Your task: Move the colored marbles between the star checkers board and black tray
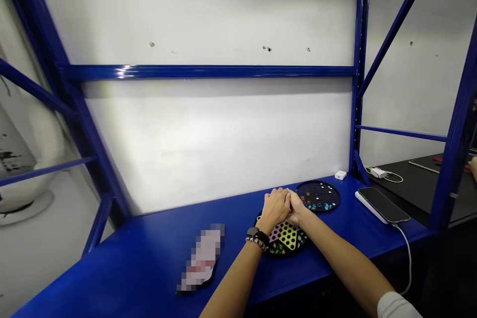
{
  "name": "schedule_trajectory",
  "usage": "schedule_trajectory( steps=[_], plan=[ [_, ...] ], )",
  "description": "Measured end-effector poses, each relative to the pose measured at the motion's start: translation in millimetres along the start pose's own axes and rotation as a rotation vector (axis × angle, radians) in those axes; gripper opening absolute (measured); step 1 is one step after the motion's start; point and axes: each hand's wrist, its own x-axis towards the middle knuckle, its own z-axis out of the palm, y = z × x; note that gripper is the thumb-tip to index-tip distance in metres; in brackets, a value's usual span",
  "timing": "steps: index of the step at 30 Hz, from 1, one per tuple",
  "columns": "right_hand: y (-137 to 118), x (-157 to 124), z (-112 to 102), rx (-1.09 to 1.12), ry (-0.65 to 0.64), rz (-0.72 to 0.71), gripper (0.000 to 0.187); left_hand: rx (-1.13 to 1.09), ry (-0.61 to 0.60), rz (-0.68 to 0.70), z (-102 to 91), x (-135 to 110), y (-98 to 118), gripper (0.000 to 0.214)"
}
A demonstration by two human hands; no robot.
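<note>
My left hand and my right hand are pressed together over a round black game board with pink, yellow and green peg fields. The fingers of both are curled close, and what they hold, if anything, is hidden. My left wrist carries a watch and a bead bracelet. A second round black board with small coloured pieces lies just behind and to the right of my hands.
Everything lies on a blue metal shelf with blue uprights and a white back wall. A blurred flat item lies left, a phone on a cable right, a small white case behind. Another person's fingers show at the far right edge.
</note>
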Motion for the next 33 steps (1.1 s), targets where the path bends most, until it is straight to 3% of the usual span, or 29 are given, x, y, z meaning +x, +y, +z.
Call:
schedule_trajectory(
  steps=[3, 5, 7, 9, 11, 13, 15, 19, 22, 25, 28, 31, 33],
  plan=[
    [-6, 2, -5, -0.102, 0.037, -0.087, 0.043, -0.098, 0.103, -0.021, -1.9, -6, -13, 0.032],
    [-12, 1, -13, -0.301, 0.131, -0.234, 0.044, -0.19, 0.147, -0.073, -7.1, -12, -25, 0.034],
    [-19, -3, -25, -0.655, 0.303, -0.445, 0.047, -0.236, 0.075, -0.102, -14.7, -22, -40, 0.035],
    [-27, -7, -39, -1.074, 0.499, -0.6, 0.048, -0.201, -0.08, -0.131, -22.8, -35, -55, 0.031],
    [-33, -11, -51, -1.412, 0.637, -0.563, 0.042, -0.125, -0.185, -0.126, -29.2, -49, -68, 0.025],
    [-36, -12, -60, -1.618, 0.704, -0.429, 0.031, -0.083, -0.265, -0.103, -32.7, -60, -76, 0.019],
    [-36, -12, -65, -1.73, 0.735, -0.345, 0.026, -0.076, -0.303, -0.083, -33.7, -66, -80, 0.017],
    [-35, -12, -64, -1.796, 0.761, -0.35, 0.035, -0.066, -0.324, -0.042, -32.2, -68, -77, 0.018],
    [-34, -15, -57, -1.769, 0.733, -0.412, 0.039, -0.03, -0.293, -0.036, -30.2, -68, -76, 0.017],
    [-29, -21, -42, -1.676, 0.625, -0.579, 0.038, -0.016, -0.269, -0.048, -29.6, -70, -78, 0.014],
    [-17, -23, -23, -1.527, 0.318, -0.721, 0.035, -0.066, -0.185, -0.054, -31.5, -69, -78, 0.011],
    [-1, -21, -9, -1.409, -0.019, -0.713, 0.039, -0.147, -0.051, -0.04, -32.6, -64, -73, 0.013],
    [7, -18, -6, -1.381, -0.126, -0.69, 0.04, -0.164, 0.025, -0.032, -30.9, -57, -68, 0.013]
  ],
)
